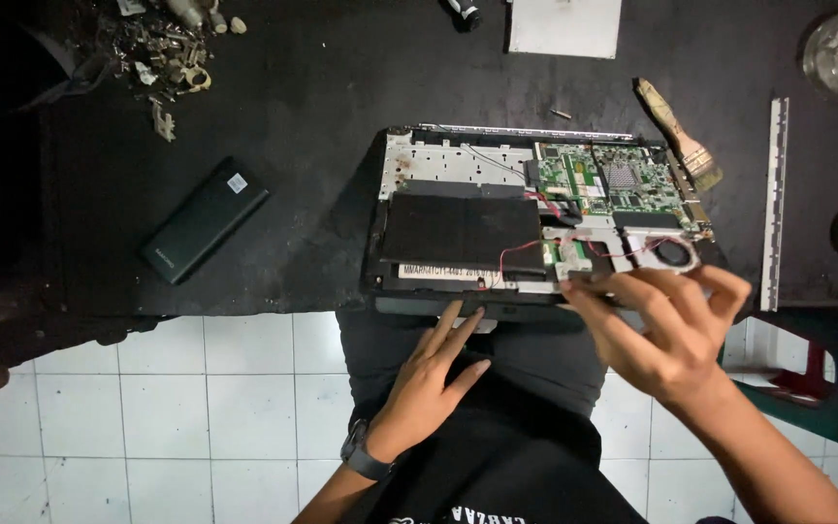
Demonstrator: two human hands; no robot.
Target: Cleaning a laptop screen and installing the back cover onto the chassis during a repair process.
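Observation:
An opened laptop (438, 160) lies bottom-up at the near edge of the black table, showing a green circuit board (608, 180), a flat black battery (463, 231), red wires and a small round fan (673, 254). My left hand (434, 374) rests flat with fingers apart against the laptop's near edge, holding nothing. My right hand (666, 325) reaches over the near right corner, its fingertips pinching a small dark part (589, 278) beside the fan. A dark watch sits on my left wrist.
A dark power bank (206, 220) lies left of the laptop. A paintbrush (679, 136) and a long metal strip (776, 199) lie to the right. A heap of small metal parts (162, 53) sits far left, a white sheet (564, 26) at the back, white floor tiles below.

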